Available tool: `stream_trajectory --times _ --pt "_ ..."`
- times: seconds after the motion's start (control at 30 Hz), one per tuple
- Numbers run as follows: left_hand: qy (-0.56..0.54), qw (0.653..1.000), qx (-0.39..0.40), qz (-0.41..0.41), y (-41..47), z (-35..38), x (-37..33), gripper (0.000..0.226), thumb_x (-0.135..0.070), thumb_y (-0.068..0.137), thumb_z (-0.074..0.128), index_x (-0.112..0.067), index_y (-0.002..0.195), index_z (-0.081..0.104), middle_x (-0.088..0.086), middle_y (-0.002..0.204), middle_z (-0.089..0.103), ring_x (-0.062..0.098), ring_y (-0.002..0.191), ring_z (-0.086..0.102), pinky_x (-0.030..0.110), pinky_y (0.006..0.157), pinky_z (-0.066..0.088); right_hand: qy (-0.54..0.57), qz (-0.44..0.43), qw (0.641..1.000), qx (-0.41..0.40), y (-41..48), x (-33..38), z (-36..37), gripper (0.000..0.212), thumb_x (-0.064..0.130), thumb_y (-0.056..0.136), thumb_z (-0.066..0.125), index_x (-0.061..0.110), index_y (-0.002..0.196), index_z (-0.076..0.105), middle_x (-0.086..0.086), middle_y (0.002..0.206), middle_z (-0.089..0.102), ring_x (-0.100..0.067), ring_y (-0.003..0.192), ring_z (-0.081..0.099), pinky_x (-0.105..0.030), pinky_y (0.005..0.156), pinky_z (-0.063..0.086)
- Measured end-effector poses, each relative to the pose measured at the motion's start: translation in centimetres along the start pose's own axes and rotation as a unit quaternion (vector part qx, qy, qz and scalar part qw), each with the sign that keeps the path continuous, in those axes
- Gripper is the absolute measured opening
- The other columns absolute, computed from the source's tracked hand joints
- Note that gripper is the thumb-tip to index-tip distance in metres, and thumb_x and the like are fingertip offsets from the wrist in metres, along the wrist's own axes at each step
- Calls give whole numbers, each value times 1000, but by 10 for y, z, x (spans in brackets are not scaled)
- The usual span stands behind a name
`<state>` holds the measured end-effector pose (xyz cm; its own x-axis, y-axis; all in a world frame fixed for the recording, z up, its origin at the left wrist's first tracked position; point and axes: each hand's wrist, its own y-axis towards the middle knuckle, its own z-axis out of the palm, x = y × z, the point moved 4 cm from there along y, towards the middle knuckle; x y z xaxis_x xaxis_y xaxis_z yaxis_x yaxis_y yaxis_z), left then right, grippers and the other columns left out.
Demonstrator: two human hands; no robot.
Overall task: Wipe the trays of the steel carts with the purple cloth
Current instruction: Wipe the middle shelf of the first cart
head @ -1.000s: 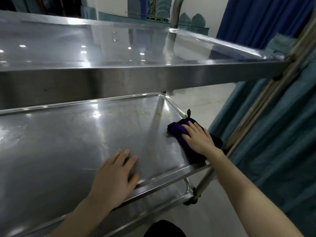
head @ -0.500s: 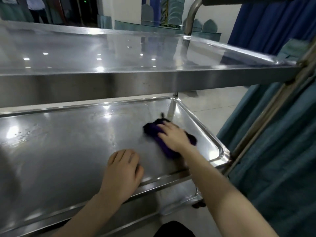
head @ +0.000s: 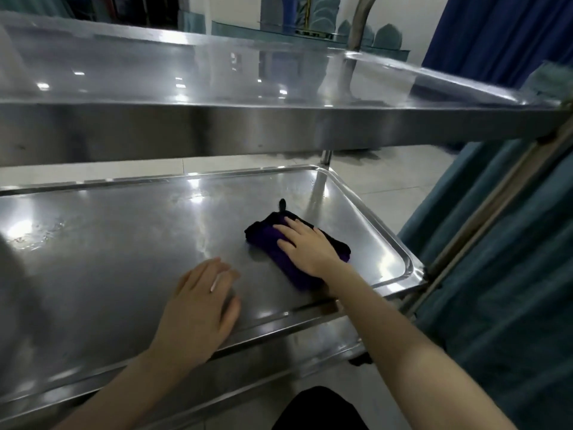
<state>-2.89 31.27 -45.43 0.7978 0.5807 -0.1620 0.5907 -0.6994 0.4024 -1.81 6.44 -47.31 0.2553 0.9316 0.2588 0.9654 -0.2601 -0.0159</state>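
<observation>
The steel cart's middle tray (head: 102, 252) fills the lower half of the view, under the upper tray (head: 217, 125). A folded purple cloth (head: 266, 240) lies on the right part of the middle tray. My right hand (head: 307, 246) lies flat on top of the cloth, fingers straight, pressing it down. My left hand (head: 198, 308) rests palm-down on the bare steel near the tray's front rim, left of the cloth, holding nothing.
A lower shelf (head: 279, 352) shows beneath the front rim. Teal fabric (head: 502, 274) hangs close on the right beside the cart's slanted post (head: 483, 218), with a blue curtain (head: 496, 35) behind. Tiled floor (head: 403, 175) lies beyond the cart.
My right hand has slid the cloth leftward from the tray's right front corner toward the middle. The left hand stayed planted near the front rim.
</observation>
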Motion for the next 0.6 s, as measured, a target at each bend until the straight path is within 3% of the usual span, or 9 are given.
stream_trajectory --times 0.1,0.2,0.3,0.37,0.47,0.6 --pt "-3 1000 -15 7 2 4 -5 37 -34 86 44 -15 109 65 5 114 62 27 116 56 34 97 35 -26 66 997 -43 -20 -59 -21 49 46 103 30 35 150 30 7 162 17 -14 148 16 -41 120 13" --pt "-16 1000 -12 -5 3 7 -5 35 -35 85 47 -15 108 64 4 114 60 25 114 54 36 93 39 -29 176 983 -48 -53 -112 -37 51 44 103 26 31 153 26 3 163 14 -18 149 14 -43 120 12" --pt "-21 1000 4 0 5 9 -4 33 -33 83 48 -14 106 63 4 112 59 26 110 53 38 93 42 -16 228 972 -48 -58 -102 -34 52 42 103 24 30 154 21 3 164 9 -19 150 7 -46 120 7" --pt "-26 1000 7 7 6 9 -3 31 -31 83 50 -14 105 63 5 109 59 27 107 55 39 91 45 -25 197 979 -47 -49 -57 -19 52 42 103 25 32 154 20 4 164 8 -18 150 6 -46 119 7" --pt "-32 999 -17 20 4 6 0 29 -26 83 54 -14 108 63 5 107 59 25 102 57 37 88 44 -30 47 997 -44 -43 27 13 49 46 103 23 37 152 21 8 163 10 -15 149 7 -43 119 5" --pt "-33 998 -29 48 -4 0 2 28 -19 85 54 -12 110 64 8 110 61 29 107 58 39 93 43 -10 -12 1000 -20 -49 30 7 49 47 103 28 37 150 28 8 162 17 -13 148 13 -39 118 9"
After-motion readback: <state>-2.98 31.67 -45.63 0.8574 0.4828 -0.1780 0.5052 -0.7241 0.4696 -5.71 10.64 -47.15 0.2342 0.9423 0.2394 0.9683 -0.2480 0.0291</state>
